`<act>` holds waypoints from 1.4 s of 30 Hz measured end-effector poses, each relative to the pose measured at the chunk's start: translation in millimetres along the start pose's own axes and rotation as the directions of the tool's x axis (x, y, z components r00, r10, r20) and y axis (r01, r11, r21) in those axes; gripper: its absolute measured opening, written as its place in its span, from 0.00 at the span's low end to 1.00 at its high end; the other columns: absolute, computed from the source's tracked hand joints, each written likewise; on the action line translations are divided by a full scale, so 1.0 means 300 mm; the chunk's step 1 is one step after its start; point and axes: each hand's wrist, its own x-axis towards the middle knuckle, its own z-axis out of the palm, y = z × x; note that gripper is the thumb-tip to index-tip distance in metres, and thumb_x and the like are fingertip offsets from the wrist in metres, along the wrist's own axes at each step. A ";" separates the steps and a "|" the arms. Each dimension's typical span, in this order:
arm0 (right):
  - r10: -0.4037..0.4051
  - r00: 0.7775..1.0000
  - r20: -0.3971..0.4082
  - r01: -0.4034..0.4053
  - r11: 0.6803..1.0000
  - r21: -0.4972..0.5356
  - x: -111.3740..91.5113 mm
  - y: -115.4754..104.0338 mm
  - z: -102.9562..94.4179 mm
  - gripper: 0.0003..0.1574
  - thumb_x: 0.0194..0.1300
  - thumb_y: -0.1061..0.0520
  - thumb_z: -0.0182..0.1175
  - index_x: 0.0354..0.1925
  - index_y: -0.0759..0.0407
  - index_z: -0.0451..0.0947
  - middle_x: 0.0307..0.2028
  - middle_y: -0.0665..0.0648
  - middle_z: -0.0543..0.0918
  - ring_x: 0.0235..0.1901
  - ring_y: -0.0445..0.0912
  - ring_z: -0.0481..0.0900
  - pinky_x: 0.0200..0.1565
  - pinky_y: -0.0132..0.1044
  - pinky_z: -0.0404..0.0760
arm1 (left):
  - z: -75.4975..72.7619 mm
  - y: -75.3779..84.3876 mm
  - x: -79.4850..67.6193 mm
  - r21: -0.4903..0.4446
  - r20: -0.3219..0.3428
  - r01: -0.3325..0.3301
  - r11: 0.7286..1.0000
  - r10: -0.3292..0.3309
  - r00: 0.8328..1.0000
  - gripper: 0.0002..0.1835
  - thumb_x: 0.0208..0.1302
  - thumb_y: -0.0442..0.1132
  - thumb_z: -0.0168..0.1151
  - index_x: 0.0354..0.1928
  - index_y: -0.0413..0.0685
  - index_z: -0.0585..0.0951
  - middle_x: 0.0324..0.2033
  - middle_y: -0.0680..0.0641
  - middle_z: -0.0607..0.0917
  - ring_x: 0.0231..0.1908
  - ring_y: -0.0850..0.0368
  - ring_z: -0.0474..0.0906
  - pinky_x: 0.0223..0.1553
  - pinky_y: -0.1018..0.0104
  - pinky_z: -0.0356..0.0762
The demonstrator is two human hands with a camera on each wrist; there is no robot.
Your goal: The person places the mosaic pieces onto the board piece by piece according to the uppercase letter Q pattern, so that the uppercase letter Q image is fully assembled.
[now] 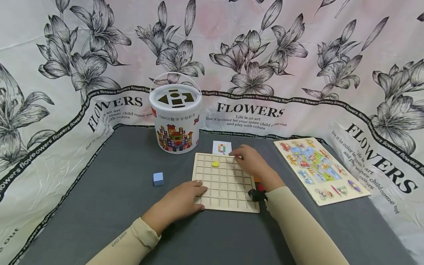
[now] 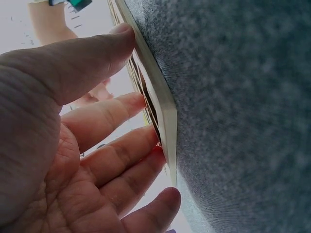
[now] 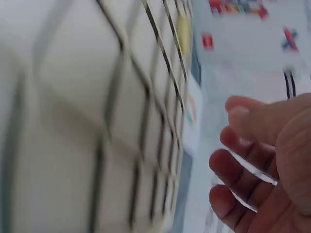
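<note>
- The left hand (image 1: 185, 198) is resting against the grid board (image 1: 228, 200) at its left edge, toward the near-left corner; its fingers are spreading loosely, tips touching the wood, not wrapping round anything.
- The right hand (image 1: 250, 161) is hovering by the board's far-right corner, half open with the fingers gently bending; in the right wrist view it is gripping nothing that I can see.
- The grid board itself is lying flat around the middle of the tabletop (image 1: 132, 228), between the two hands, its far part just beside the right hand.
- A yellow block (image 1: 215, 164) is sitting on the grid close to its far edge, to the left of the right hand and near it.
- A patterned card (image 1: 220, 147) is lying just beyond that far edge, near the right fingertips.
- A red block (image 1: 261, 187) and an orange block (image 1: 256, 179) are showing beside the board's right edge, partly hidden by the right wrist.
- A blue cube (image 1: 158, 179) is standing apart, left of the board.
- A white bucket (image 1: 177, 119) is standing by the tabletop's far edge; a picture puzzle (image 1: 319, 195) is lying toward the far-right corner.
</note>
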 end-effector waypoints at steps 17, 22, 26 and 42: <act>-0.188 0.981 0.057 0.192 0.979 -0.074 0.043 -0.101 0.098 0.17 0.76 0.67 0.65 0.57 0.57 0.90 0.57 0.58 0.87 0.58 0.54 0.86 0.61 0.50 0.86 | -0.008 0.015 0.003 0.005 0.005 -0.007 1.000 0.007 1.000 0.30 0.68 0.44 0.78 0.70 0.44 0.83 0.74 0.39 0.80 0.76 0.42 0.74 0.76 0.44 0.73; -0.128 0.991 -0.035 0.128 0.992 -0.005 -0.024 -0.016 -0.021 0.19 0.80 0.67 0.59 0.63 0.61 0.87 0.59 0.62 0.85 0.53 0.56 0.86 0.55 0.53 0.87 | -0.007 0.009 0.001 -0.002 0.005 -0.003 1.000 0.003 1.000 0.31 0.69 0.44 0.78 0.71 0.45 0.83 0.74 0.40 0.79 0.77 0.41 0.73 0.77 0.45 0.72; 0.037 0.999 -0.031 -0.036 0.999 0.010 -0.114 0.095 -0.106 0.17 0.81 0.63 0.60 0.62 0.63 0.87 0.57 0.64 0.86 0.50 0.56 0.85 0.51 0.54 0.87 | -0.007 0.001 -0.003 -0.008 0.003 0.000 1.000 0.000 1.000 0.31 0.68 0.44 0.79 0.71 0.44 0.83 0.74 0.39 0.79 0.77 0.41 0.73 0.77 0.45 0.72; 0.101 0.992 0.080 -0.100 0.995 -0.022 -0.183 0.263 -0.066 0.17 0.79 0.57 0.66 0.60 0.60 0.89 0.56 0.63 0.87 0.57 0.60 0.84 0.62 0.62 0.83 | -0.014 0.008 -0.001 -0.007 0.025 0.015 1.000 -0.015 1.000 0.31 0.69 0.44 0.78 0.72 0.46 0.83 0.75 0.40 0.78 0.78 0.42 0.72 0.78 0.43 0.71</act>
